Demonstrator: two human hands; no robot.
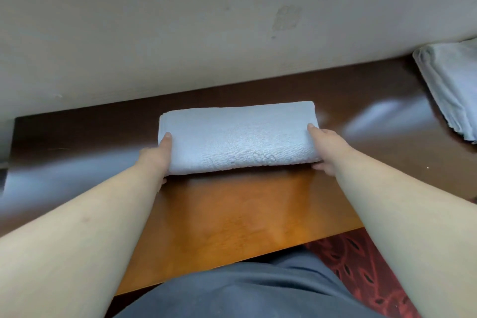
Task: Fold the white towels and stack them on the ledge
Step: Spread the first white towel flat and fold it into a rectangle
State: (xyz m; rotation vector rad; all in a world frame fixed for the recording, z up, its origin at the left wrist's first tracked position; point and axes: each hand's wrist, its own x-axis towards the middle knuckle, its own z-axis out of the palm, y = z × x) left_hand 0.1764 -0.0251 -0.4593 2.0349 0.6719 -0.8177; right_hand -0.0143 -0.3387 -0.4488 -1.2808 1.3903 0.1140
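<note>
Now both arms reach forward: left hand [157,155] and right hand [326,146] grasp the folded white towel [237,139] by its ends (thumbs on top), neat and rectangular.

Your view is lit softly and evenly, neither dim nor harsh. The glossy ledge [232,214] throws back pale bluish glare in two smeared patches, one far left and one right of centre, while its near part glows warm orange. A thin shadow sits under the folded towel [237,137]. Your wide lens bows the wall line and stretches your forearms at the lower corners. The whole picture is slightly soft, the towel pile [449,90] at the right edge most of all.
</note>
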